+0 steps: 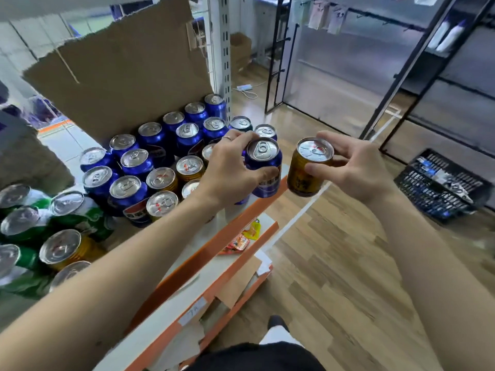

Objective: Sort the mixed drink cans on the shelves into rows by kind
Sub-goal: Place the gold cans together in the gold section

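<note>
Above the shelf's [198, 259] front edge, gripping an upright blue can [263, 170] in the left hand [227, 167], fingers curled round it. Just right of the shelf, pinching a gold can [305, 175] between right hand [353, 167] thumb and fingertips. On the shelf, green cans [80, 218], blue cans [152, 137] and gold cans [163, 180] before cardboard [120, 84]; right of the shelf, wood floor [334, 263], black crate [439, 188].

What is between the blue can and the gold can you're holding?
Nothing. In the head view, only a gap parts the blue can and the gold can; they do not touch.
</note>
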Demonstrator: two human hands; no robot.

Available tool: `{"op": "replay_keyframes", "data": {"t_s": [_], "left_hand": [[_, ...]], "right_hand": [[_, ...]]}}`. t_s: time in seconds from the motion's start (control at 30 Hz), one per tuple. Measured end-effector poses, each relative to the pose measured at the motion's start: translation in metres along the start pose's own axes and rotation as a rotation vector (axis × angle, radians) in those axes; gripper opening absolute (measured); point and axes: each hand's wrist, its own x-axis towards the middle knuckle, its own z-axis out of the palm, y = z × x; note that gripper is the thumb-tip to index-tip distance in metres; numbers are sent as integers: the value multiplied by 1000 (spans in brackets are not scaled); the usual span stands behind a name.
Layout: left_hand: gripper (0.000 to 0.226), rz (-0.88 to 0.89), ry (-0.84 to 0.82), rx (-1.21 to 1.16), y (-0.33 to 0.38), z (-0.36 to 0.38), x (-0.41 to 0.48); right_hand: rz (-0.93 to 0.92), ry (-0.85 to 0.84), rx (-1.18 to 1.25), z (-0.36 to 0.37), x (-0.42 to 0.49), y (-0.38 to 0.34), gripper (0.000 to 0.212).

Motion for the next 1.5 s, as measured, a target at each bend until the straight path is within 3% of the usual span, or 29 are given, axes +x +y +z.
{"op": "replay_keyframes", "data": {"t_s": [0.43, 0.6, 0.97, 1.17, 1.5], "left_hand": [[73, -147, 133, 256, -6, 59, 36], [76, -232, 157, 348, -12, 71, 36], [70, -182, 90, 884, -20, 80, 24], [64, -235, 60, 851, -10, 71, 10], [62, -326, 289, 857, 19, 3, -61]], "right_hand": [[-327, -275, -7, -12, 100, 57, 70], [-371, -365, 27, -11, 120, 71, 70], [-434, -467, 71, -1, 137, 79, 69], [-459, -482, 81, -2, 138, 74, 68], [-565, -562, 159, 18, 117, 10, 64]]}}
